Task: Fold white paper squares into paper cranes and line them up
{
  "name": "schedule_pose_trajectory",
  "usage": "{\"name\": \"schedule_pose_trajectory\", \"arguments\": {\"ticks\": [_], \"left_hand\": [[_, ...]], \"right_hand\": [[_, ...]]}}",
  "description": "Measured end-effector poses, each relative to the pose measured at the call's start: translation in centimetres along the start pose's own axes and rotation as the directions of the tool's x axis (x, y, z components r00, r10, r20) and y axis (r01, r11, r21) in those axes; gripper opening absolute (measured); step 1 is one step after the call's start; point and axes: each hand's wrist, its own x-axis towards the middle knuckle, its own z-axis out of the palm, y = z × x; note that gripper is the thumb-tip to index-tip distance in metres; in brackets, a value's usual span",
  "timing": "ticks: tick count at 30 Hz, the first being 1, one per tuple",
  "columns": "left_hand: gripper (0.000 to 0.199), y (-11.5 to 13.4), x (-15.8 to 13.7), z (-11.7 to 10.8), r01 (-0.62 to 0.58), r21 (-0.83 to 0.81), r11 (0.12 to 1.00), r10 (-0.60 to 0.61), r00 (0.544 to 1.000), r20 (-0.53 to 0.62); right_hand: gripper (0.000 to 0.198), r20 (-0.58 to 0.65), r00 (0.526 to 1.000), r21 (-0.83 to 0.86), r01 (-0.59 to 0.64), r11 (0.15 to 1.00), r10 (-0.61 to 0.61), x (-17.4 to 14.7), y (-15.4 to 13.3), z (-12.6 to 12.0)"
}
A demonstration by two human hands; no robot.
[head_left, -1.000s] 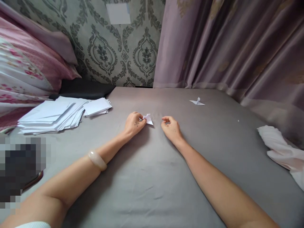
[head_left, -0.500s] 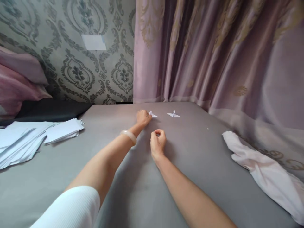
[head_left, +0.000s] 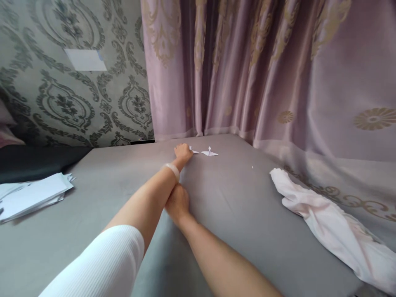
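Far out over the grey surface, my left hand (head_left: 183, 152) is closed at a small white folded-paper crane (head_left: 194, 152), whose wing and tip stick out on the right of the fingers. A second white paper crane (head_left: 209, 153) stands just to the right, apart from the hand. Nearer to me, my right hand (head_left: 179, 203) is beneath my left forearm, close to the pale bangle (head_left: 172, 170) on that wrist. The forearm hides most of its fingers, so what they hold does not show.
A stack of white paper sheets (head_left: 40, 194) lies at the left, with a dark cover (head_left: 43, 159) behind it. On the right lies a bunched pale cloth (head_left: 324, 222). A pink curtain (head_left: 222, 82) and a patterned wall (head_left: 102, 95) border the far edge.
The view has turned to the right. My right hand has moved left, under the left forearm. My left hand stays at the same crane, now closer to the second one.
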Motion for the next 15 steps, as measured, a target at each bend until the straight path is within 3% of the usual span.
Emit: {"name": "schedule_pose_trajectory", "arguments": {"ticks": [6,15], "left_hand": [[0.034,-0.8,0.4,1.5,-0.007,0.04,0.999,0.006,0.999,0.046],[0.034,-0.3,0.5,1.3,-0.01,0.036,0.999,0.007,0.997,0.077]], "right_hand": [[0.018,-0.004,0.999,0.012,-0.032,0.999,0.032,0.2,0.2,0.2],[0.019,-0.003,0.997,0.007,-0.074,0.997,0.074,0.3,0.1,0.0]]}}
